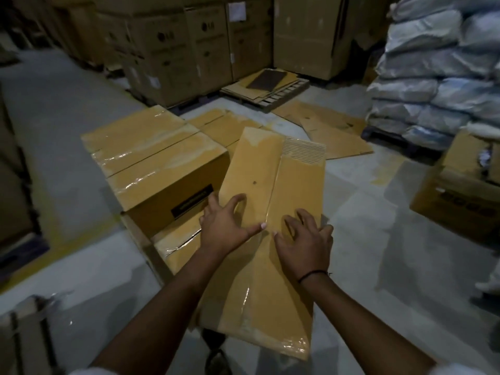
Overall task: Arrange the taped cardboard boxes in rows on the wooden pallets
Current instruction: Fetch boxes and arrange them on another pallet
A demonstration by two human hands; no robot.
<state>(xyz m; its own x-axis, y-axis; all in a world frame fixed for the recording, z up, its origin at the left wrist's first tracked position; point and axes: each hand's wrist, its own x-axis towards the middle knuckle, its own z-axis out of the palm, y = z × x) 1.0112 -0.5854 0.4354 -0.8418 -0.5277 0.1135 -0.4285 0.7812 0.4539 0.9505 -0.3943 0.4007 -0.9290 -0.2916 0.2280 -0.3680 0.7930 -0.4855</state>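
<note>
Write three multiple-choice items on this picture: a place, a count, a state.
1. Where do the white sacks stand? A) far left B) right C) centre
2. How many hands touch the nearest box? A) none B) one C) two
3. The top of the box left of it is: A) open B) taped shut C) cut away
Answers: 1 B, they pile up at the right edge. 2 C, the left hand and right hand both lie on its top. 3 B, glossy tape crosses its closed flaps.
</note>
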